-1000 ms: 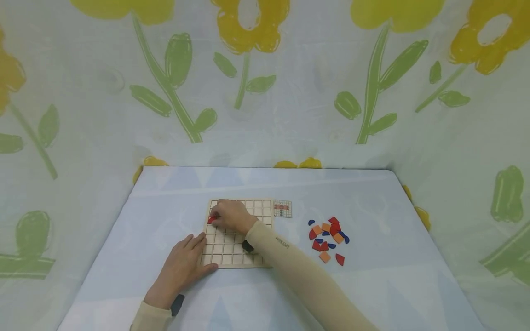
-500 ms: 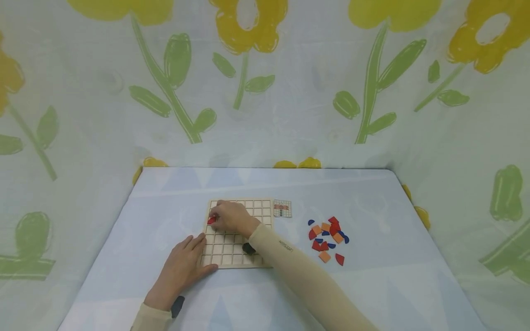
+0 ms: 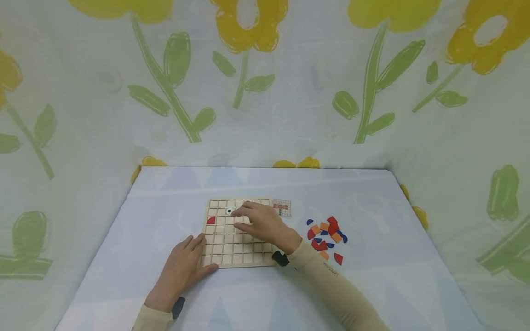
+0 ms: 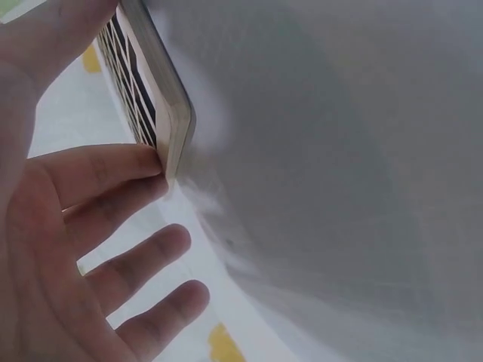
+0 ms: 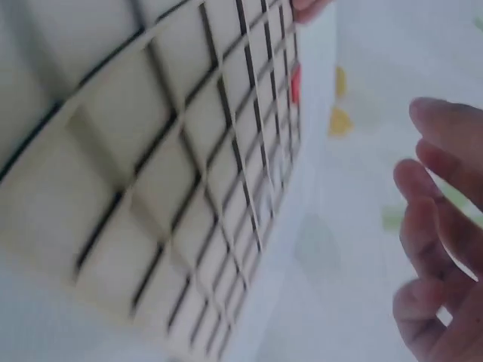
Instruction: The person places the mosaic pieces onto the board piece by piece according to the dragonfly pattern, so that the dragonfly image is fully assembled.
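Observation:
A pale wooden grid board (image 3: pixel 223 248) lies on the table under both hands. One red quarter-circle piece (image 3: pixel 211 220) sits in a cell at its left side. A white square with a black dot (image 3: pixel 229 211) fills a cell farther up, close to the right fingertips. My right hand (image 3: pixel 265 224) hovers over the board's upper right part, fingers apart and nothing between them. At the board's near left corner rests my left hand (image 3: pixel 184 262), straight fingers along the left edge and thumb at the front edge. The left wrist view shows those fingertips touching the board's corner (image 4: pixel 175 124).
Right of the board lies a loose pile of red, blue and orange pieces, with an orange square (image 3: pixel 325 226) and a red quarter circle (image 3: pixel 338 259) among them. A small printed pattern card (image 3: pixel 286 208) adjoins the board's upper right corner. Flowered cloth walls (image 3: pixel 306 92) enclose the table.
My right hand has let go of the red quarter-circle piece, which stays in the left cell, and has moved right across the board. The dotted white square came into view. My left hand stays put.

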`<state>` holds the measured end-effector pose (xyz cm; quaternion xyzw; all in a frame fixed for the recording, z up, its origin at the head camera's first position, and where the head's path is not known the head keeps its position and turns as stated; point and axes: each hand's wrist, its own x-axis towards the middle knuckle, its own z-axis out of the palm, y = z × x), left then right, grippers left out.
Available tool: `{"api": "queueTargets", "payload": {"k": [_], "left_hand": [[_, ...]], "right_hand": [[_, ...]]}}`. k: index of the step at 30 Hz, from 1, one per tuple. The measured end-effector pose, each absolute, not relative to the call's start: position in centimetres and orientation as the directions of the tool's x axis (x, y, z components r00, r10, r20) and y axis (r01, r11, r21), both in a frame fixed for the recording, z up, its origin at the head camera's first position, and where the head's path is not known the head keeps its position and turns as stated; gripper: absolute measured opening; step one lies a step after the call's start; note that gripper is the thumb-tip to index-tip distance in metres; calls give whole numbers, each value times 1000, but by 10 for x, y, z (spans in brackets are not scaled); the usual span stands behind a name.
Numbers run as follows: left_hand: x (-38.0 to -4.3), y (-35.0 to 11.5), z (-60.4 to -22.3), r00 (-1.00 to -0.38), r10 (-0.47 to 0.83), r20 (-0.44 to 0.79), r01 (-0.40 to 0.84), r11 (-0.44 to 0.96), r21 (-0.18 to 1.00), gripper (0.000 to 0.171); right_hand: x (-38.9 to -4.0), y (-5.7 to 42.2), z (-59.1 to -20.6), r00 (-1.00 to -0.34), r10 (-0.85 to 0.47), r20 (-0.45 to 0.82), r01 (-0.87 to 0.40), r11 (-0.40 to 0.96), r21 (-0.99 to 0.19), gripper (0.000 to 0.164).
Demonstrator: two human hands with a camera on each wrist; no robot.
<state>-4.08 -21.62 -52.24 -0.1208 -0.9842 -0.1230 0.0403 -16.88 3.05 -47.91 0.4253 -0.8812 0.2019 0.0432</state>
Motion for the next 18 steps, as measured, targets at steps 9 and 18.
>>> {"api": "queueTargets", "payload": {"k": [9,18], "left_hand": [[-40,-212,-519,-973,214,88,229,947,227,89],[-40,-210,-517,-976,206,70,216,951,222,89]], "right_hand": [[-164,115,-473,-671,-691,270,-737,580,-348,39],[-161,192,-493,-760,-570,312,-650,663,-371,42]]}}
